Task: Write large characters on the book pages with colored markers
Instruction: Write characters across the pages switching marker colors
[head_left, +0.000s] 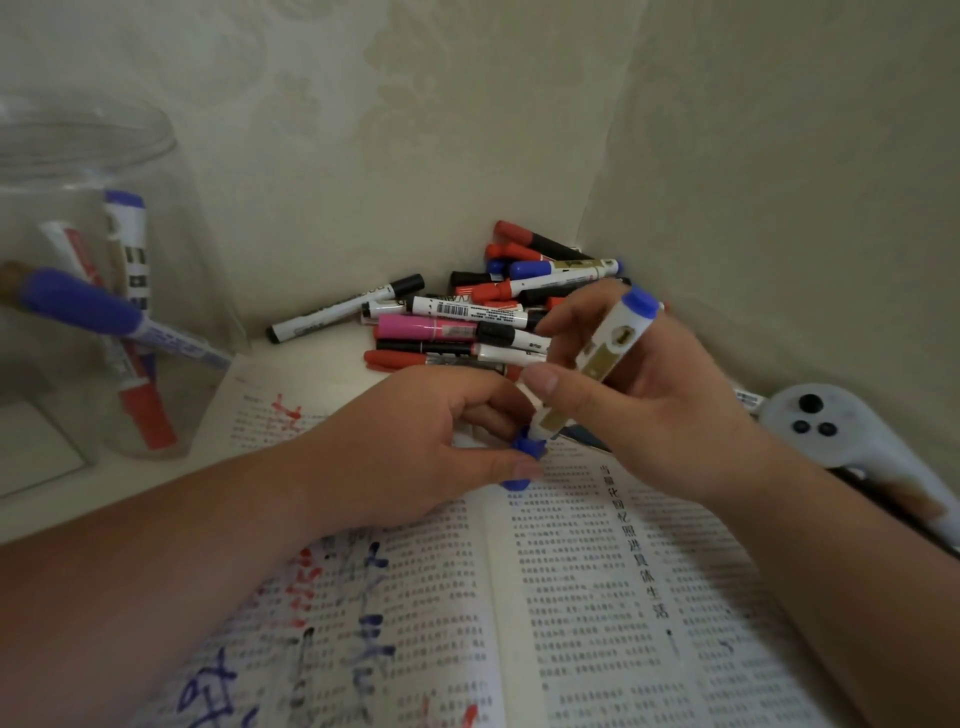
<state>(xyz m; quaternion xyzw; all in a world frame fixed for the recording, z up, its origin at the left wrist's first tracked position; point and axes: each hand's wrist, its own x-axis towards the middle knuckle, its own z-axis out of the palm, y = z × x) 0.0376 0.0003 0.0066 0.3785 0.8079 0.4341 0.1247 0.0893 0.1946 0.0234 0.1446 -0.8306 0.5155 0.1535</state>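
Right hand (665, 400) grip clamped on blue marker (610, 351), held tilted above open book (597, 597) at near edge of desk (171, 480). Left hand (415, 441) grip pinches blue cap (525, 451) at marker's lower end. Left page carries large red, blue, black characters. Marker pile (467, 317) in far corner; clear jar (104, 260) with markers at left edge.

The book (571, 597) lay open on the table (62, 499), nearest the person. A jar (31, 171) stood to its left, with markers (130, 244) in it. A pile (467, 312) lay behind the book, in the corner (592, 197). A controller (831, 431) rested at the book's right edge
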